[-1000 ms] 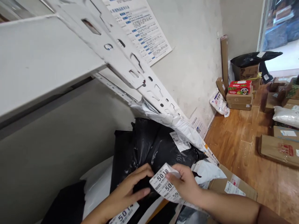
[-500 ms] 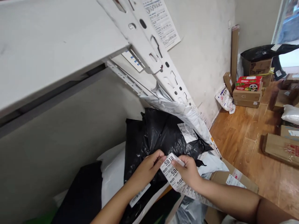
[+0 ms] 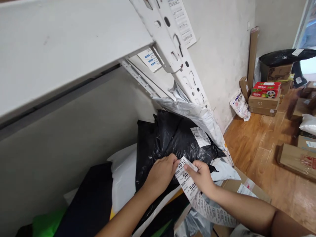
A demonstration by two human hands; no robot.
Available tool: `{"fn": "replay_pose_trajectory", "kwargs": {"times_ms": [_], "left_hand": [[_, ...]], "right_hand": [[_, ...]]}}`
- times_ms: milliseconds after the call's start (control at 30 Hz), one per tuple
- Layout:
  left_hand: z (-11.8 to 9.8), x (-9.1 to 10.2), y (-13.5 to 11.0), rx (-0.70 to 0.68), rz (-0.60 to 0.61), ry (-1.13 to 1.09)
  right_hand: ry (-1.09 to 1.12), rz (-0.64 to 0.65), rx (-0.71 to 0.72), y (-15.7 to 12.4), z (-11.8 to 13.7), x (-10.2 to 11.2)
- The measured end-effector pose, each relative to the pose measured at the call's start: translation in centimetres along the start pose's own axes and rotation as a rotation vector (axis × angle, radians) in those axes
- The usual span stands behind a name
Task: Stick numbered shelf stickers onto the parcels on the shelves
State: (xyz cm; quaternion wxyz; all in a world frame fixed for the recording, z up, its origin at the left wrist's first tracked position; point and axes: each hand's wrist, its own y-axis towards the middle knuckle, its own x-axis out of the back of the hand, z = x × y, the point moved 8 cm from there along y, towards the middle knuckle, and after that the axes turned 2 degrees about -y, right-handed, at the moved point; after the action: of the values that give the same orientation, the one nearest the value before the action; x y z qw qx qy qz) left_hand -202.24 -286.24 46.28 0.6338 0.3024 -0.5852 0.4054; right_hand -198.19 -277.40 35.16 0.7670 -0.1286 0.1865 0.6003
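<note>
A long strip of printed number labels (image 3: pixel 189 185), "5018" at its top end, hangs between my hands and trails down to the lower right. My right hand (image 3: pixel 202 177) pinches the strip at its right edge, thumb on the printed side. At its top left edge, my left hand (image 3: pixel 161 171) is closed, fingertips against the strip and partly hidden. Right behind both hands lies a black plastic parcel bag (image 3: pixel 170 135) with a white shipping label (image 3: pixel 200 136). A white parcel bag (image 3: pixel 124 177) rests to its left.
A white shelf board (image 3: pixel 74 42) overhangs from the upper left, joined to a slotted metal post (image 3: pixel 184 65). A cardboard box (image 3: pixel 259 189) sits at lower right. Along the wall are a red box (image 3: pixel 266 90) and other parcels; a flat carton (image 3: pixel 296 161) lies on the wooden floor (image 3: pixel 251 141).
My left hand has turned so its back shows more, its fingers still at the strip's top. Both hands and the strip have shifted slightly; the view has moved a little.
</note>
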Motion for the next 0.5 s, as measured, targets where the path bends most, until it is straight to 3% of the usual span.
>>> {"fn": "replay_pose_trajectory", "kwargs": {"times_ms": [133, 267, 500], "left_hand": [[-0.4, -0.1, 0.2, 0.037, 0.026, 0.128], [-1.1, 0.3, -0.1, 0.057, 0.014, 0.188], [-3.0, 0.7, -0.8, 0.075, -0.033, 0.31]], "right_hand": [[0.045, 0.091, -0.057, -0.9, -0.5, 0.0], [0.029, -0.048, -0.078, -1.3, -1.5, 1.4], [0.124, -0.157, -0.053, -2.9, -2.9, 3.3]]}}
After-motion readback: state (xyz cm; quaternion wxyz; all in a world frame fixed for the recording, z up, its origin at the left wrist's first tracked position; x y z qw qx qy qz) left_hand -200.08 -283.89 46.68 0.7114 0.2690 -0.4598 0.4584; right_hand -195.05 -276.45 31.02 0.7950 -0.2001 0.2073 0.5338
